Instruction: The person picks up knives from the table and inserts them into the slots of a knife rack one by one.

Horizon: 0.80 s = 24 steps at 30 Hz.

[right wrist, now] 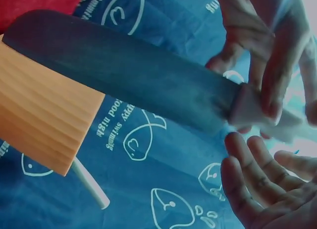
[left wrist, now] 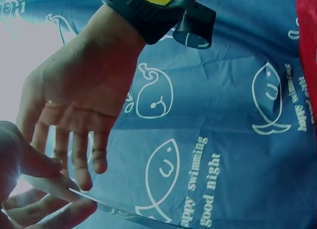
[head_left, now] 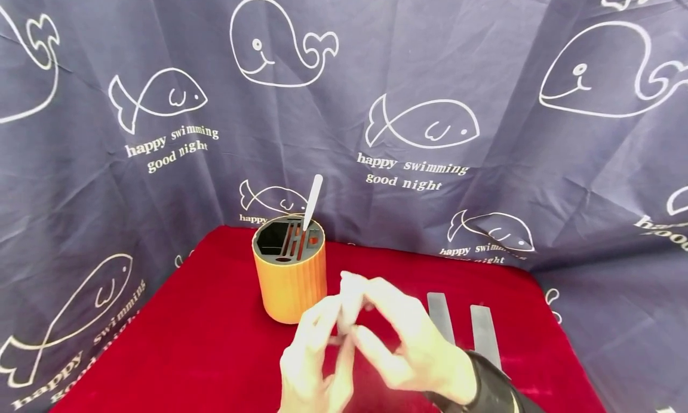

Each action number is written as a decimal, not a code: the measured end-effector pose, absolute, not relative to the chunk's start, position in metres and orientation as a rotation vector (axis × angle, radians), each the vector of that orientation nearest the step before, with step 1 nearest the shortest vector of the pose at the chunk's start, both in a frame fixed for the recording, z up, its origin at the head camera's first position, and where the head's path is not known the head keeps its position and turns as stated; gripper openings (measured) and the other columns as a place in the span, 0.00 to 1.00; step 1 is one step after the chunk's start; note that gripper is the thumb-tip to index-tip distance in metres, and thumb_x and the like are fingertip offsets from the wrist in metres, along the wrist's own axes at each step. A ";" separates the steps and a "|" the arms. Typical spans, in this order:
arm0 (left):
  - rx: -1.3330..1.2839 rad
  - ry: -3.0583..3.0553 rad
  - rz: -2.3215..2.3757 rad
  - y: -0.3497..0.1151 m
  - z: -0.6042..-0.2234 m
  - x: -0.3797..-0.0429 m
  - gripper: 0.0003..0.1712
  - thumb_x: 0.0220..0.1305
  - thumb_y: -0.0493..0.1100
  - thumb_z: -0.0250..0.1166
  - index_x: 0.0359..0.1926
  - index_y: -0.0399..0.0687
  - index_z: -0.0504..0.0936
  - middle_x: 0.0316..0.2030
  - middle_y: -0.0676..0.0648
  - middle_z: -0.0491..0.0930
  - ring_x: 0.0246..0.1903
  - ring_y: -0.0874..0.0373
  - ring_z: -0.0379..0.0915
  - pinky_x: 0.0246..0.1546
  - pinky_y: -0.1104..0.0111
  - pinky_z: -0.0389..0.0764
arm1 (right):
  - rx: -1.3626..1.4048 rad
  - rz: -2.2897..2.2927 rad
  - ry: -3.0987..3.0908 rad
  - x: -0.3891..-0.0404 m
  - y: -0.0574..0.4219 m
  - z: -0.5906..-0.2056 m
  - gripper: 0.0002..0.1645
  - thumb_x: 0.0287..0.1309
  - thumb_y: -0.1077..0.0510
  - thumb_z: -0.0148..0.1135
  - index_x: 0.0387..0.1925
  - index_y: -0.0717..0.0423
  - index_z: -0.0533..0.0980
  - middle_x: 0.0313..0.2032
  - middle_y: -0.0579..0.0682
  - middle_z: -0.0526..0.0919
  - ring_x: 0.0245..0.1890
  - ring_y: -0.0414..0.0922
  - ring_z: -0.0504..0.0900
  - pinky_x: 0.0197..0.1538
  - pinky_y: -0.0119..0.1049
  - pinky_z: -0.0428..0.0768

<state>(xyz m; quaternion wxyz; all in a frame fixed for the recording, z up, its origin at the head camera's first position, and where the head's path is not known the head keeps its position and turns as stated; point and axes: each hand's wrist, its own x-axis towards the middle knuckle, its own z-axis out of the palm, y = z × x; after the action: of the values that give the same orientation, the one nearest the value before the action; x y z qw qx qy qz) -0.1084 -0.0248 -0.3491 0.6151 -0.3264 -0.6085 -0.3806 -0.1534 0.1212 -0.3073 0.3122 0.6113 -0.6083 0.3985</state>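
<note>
A broad-bladed kitchen knife (right wrist: 129, 75) with a pale handle (head_left: 350, 290) is up in the air between the two hands. My left hand (head_left: 314, 356) pinches the handle; thumb and fingers show on it in the left wrist view. My right hand (head_left: 416, 341) is close beside the handle, palm bare and fingers extended in the right wrist view, with fingertips near the handle. Left of the hands stands a round wooden knife block (head_left: 292, 287) with a dark slotted top. From the head the blade can hardly be made out; in the right wrist view it overlaps the block.
A white handle (head_left: 313, 203) sticks up from one slot of the block. Two flat grey strips (head_left: 441, 317) lie on the red cloth (head_left: 177, 335) to the right, partly behind my right forearm. A blue-grey curtain (head_left: 333, 120) with fish drawings surrounds the table.
</note>
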 end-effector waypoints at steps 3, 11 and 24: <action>-0.732 -1.386 -0.839 -0.029 -0.344 -0.110 0.18 0.70 0.38 0.63 0.49 0.23 0.74 0.41 0.31 0.79 0.40 0.52 0.79 0.24 0.77 0.83 | 1.533 1.082 -1.655 -0.162 0.123 -0.305 0.26 0.67 0.62 0.56 0.61 0.75 0.70 0.42 0.54 0.82 0.42 0.42 0.82 0.54 0.34 0.82; -0.711 -1.337 -0.749 -0.036 -0.331 -0.115 0.16 0.69 0.36 0.64 0.47 0.23 0.74 0.36 0.31 0.78 0.35 0.50 0.76 0.23 0.74 0.83 | 1.209 1.166 -1.900 -0.193 0.120 -0.311 0.29 0.60 0.67 0.61 0.64 0.58 0.74 0.51 0.52 0.84 0.51 0.44 0.83 0.56 0.32 0.81; -0.709 -1.289 -0.640 -0.039 -0.313 -0.122 0.15 0.68 0.36 0.64 0.48 0.27 0.74 0.34 0.30 0.80 0.29 0.49 0.76 0.24 0.72 0.82 | 0.945 1.271 -2.093 -0.254 0.097 -0.332 0.24 0.68 0.58 0.62 0.64 0.48 0.76 0.57 0.49 0.83 0.56 0.44 0.80 0.55 0.37 0.84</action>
<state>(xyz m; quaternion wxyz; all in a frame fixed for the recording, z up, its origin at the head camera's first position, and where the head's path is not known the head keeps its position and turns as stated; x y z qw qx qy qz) -0.1216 -0.0387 -0.3132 0.6953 -0.3176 -0.5774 -0.2869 -0.2540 0.0970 -0.3320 0.2556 0.3480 -0.7709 0.4683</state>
